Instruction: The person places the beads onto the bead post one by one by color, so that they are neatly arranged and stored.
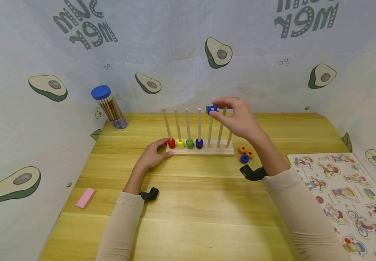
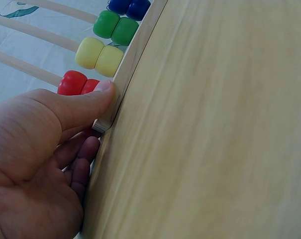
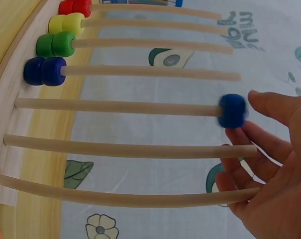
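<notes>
A wooden peg rack (image 1: 201,151) with a row of upright pegs stands on the table. Its left-hand pegs carry pairs of red (image 1: 171,144), yellow (image 1: 180,144), green (image 1: 189,144) and dark blue beads (image 1: 199,144) at the bottom. My left hand (image 1: 153,154) grips the rack's left end, thumb on the front edge of the base. A blue bead (image 3: 232,111) sits around the top of the fifth peg, slightly blurred. Around it my right hand (image 1: 240,117) has its thumb and fingers spread; in the right wrist view the thumb looks apart from the bead, with a fingertip just under it.
Two orange beads (image 1: 242,149) and a blue bead (image 1: 245,158) lie right of the rack. A sticker-like picture board (image 1: 293,159) is at the right. At the left are a blue-lidded tub of pencils (image 1: 111,108) and a pink block (image 1: 86,198). A printed cloth hangs behind.
</notes>
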{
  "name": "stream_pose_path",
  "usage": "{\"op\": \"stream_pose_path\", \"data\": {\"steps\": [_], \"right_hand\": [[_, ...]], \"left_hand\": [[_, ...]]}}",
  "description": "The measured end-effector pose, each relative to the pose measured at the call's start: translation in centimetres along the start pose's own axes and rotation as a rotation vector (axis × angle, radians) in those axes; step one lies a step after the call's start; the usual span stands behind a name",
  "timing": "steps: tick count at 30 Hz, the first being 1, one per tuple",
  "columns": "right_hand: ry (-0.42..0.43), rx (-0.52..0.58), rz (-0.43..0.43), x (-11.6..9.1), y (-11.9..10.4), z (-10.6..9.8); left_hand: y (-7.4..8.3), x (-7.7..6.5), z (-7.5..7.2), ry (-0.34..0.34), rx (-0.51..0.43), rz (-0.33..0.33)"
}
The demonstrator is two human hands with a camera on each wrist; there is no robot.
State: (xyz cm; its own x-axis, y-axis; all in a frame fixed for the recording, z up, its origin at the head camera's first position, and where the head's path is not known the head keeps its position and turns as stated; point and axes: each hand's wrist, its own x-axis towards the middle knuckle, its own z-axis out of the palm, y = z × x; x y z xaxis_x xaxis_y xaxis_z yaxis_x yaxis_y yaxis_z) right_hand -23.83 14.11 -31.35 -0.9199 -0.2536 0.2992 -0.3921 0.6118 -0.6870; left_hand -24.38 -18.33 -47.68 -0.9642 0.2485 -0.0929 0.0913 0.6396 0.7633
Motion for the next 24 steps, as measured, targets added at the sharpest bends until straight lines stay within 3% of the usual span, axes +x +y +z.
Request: {"op": "stream_pose_path", "data": {"steps": [10,18,24], "right_hand": [[0.004,0.013,0.021,-0.4,0.0,-0.7],[0.155,0.102,0.003,-2.7,1.0,-2.4],[0.244,0.083,0.034,-5.3,2.6,-3.6]], "left_hand": [[-0.1,0.0,0.1,0.003,-0.002,0.013],[-0.2,0.0,0.1,0.002,-0.002,0.017],[-0.2,0.0,0.1,-0.002,0.0,0.018]]}}
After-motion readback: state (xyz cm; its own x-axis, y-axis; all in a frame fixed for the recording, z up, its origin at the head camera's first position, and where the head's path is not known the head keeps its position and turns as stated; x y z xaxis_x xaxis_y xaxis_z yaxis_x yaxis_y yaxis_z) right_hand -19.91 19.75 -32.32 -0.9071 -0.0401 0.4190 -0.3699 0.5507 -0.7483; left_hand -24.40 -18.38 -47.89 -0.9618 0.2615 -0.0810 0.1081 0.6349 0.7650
